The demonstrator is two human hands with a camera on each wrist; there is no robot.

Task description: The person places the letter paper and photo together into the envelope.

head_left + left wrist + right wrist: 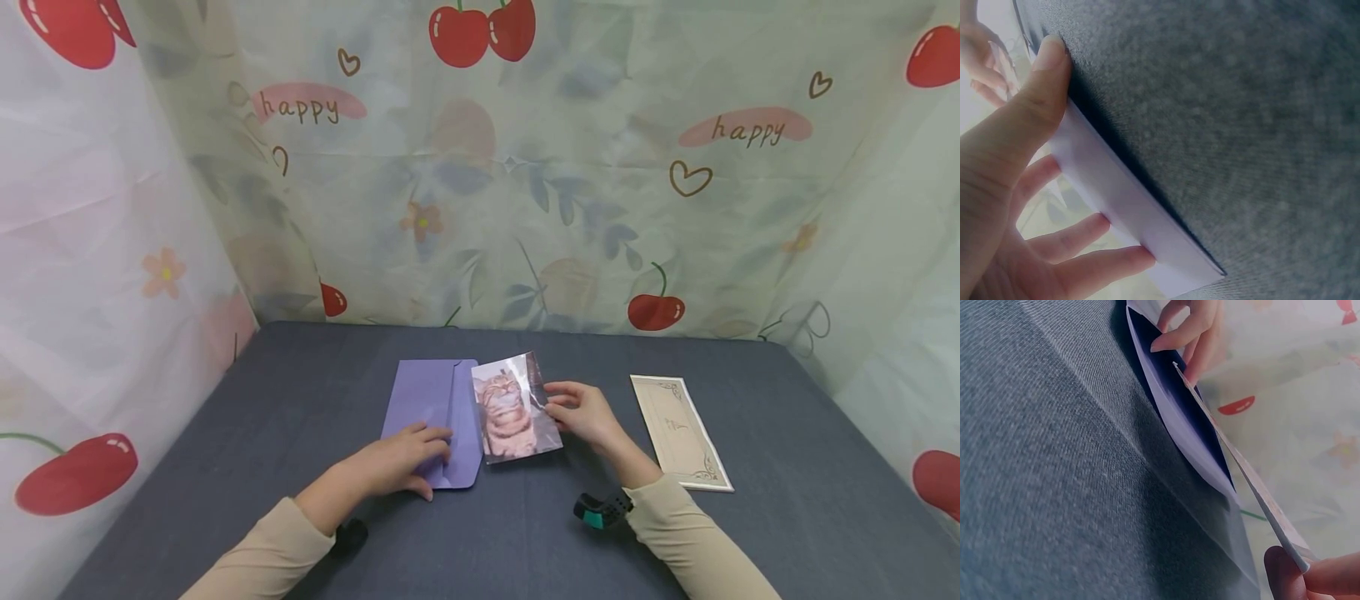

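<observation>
Across dark woven cloth [525, 537] we see a smooth purple paper envelope [420, 390], long axis running away from us; at its right edge, a glossy rectangular photo [506, 417], also lengthwise, far end leaning left; the left hand [401, 460] rests spread-fingered on the envelope, the right hand [588, 414] pinches the photo's right edge

– How's the light?
– Soft and even in the head view, with glare on the glossy photo [508, 412]
– And the wrist cameras?
– Hazier: the left washes out at upper left, worktop [1241, 137] blurred; the right has dark shadow there and a pale, soft backdrop [1297, 431]
</observation>
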